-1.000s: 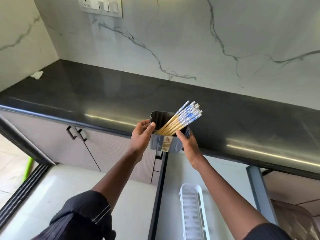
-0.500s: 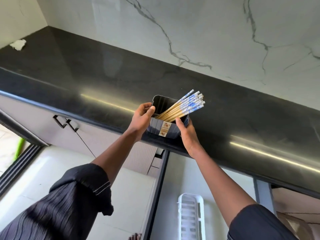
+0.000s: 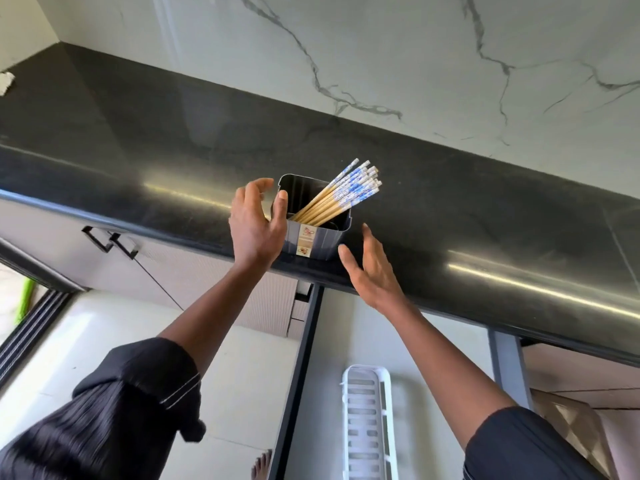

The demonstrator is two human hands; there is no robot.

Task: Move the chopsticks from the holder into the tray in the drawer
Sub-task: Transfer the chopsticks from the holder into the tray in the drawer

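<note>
So all the chopsticks [image 3: 341,197] sit in the holder [image 3: 313,237], both open hands beside it hold nothing, and the tray [image 3: 366,420] waits.

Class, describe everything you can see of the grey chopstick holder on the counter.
The grey ribbed plastic chopstick holder is a squarish open-topped box with a dark inside and a pale label strip down its front. It stands upright near the black countertop's front edge, holding blue-and-white-topped wooden chopsticks that lean right. The open left hand is at its left wall; the right hand is clear.
</note>
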